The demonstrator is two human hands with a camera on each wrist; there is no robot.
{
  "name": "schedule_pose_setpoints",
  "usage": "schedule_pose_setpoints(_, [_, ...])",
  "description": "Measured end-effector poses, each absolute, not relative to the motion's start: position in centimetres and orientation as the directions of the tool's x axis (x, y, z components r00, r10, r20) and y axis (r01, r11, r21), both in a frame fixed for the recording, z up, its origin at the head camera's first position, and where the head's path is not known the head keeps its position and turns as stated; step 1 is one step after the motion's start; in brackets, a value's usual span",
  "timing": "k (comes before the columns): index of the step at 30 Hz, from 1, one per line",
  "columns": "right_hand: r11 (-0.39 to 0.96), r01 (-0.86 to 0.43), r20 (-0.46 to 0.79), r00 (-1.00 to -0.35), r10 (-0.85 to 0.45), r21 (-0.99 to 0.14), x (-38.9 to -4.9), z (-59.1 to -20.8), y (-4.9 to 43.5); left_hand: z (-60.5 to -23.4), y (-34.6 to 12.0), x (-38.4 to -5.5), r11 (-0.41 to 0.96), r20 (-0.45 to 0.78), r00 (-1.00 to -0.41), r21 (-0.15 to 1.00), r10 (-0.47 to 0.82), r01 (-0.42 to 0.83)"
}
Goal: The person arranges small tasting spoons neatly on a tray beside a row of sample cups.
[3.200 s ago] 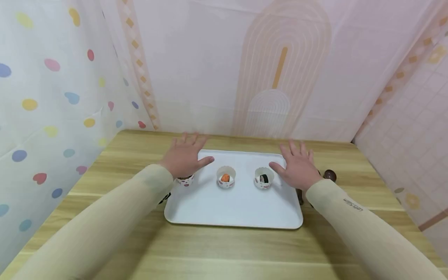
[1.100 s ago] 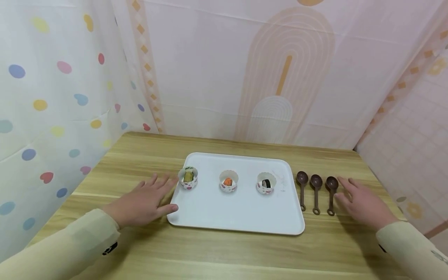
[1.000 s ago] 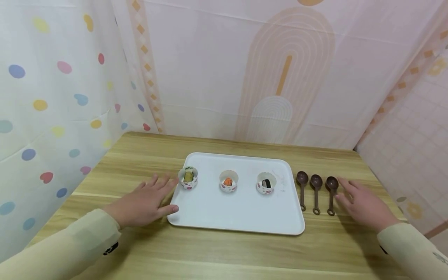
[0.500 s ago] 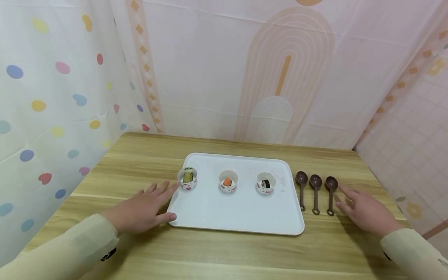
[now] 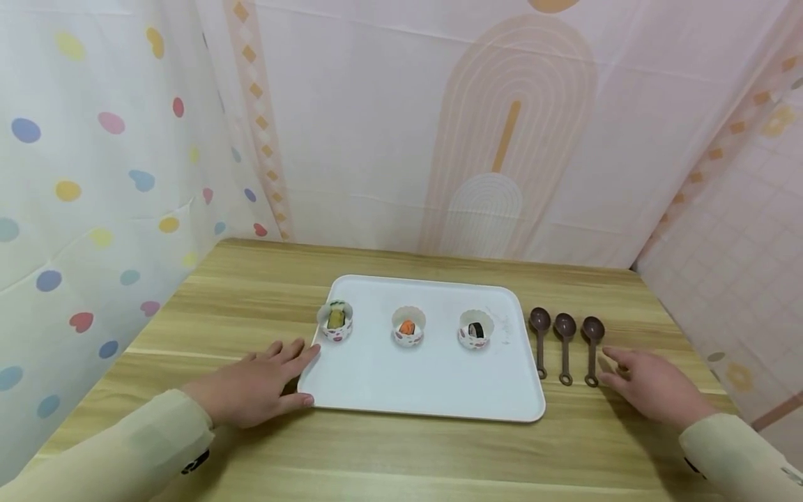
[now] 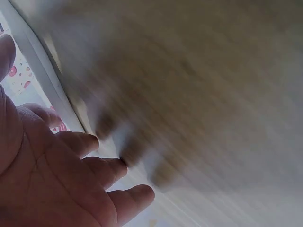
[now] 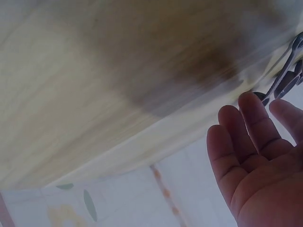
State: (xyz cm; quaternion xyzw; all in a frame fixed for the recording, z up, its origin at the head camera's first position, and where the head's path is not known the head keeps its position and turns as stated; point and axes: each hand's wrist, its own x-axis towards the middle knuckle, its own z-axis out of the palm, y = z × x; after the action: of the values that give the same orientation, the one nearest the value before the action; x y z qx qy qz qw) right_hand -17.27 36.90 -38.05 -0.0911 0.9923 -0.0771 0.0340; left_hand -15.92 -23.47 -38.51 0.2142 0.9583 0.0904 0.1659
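My left hand [image 5: 254, 387] is at the left edge of a white tray [image 5: 426, 383], its thumb and index fingertip at the rim; contact is hard to tell. In the left wrist view, the fingers [image 6: 132, 203] are slightly bent and hold nothing. Across the tray stand a paper cup with a green-and-yellow piece [image 5: 336, 318], another with an orange-topped sushi piece [image 5: 407, 327] and a third with a black-wrapped sushi roll [image 5: 476, 330]. My right hand [image 5: 655, 387], fingers loosely bent and holding nothing, hovers beside the rightmost brown measuring spoon [image 5: 592, 348].
Two more brown measuring spoons, the middle one [image 5: 565, 346] and the left one [image 5: 540, 340], lie parallel along the tray's right side. Patterned curtains [image 5: 351, 125] border the wooden table [image 5: 401, 453] at the back and sides.
Both hands have come from above the tray out to its two sides, uncovering the left cup and the spoons. In the last half second, the right fingertips have drawn slightly back from the spoon.
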Motion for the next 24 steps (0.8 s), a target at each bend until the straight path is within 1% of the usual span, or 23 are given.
schedule_pose_setpoints(17, [0.968, -0.154, -0.098, -0.979, -0.176, -0.2, -17.22, -38.82, 36.56, -39.16, -23.55, -15.9, 0.891, -0.262, -0.86, 0.253, 0.439, 0.377])
schedule_pose_setpoints(24, [0.964, -0.172, -0.052, -0.981, -0.186, -0.204, -17.16, -38.87, 35.93, -39.08, -23.52, -15.89, 0.892, -0.278, -0.857, 0.267, 0.434, 0.365])
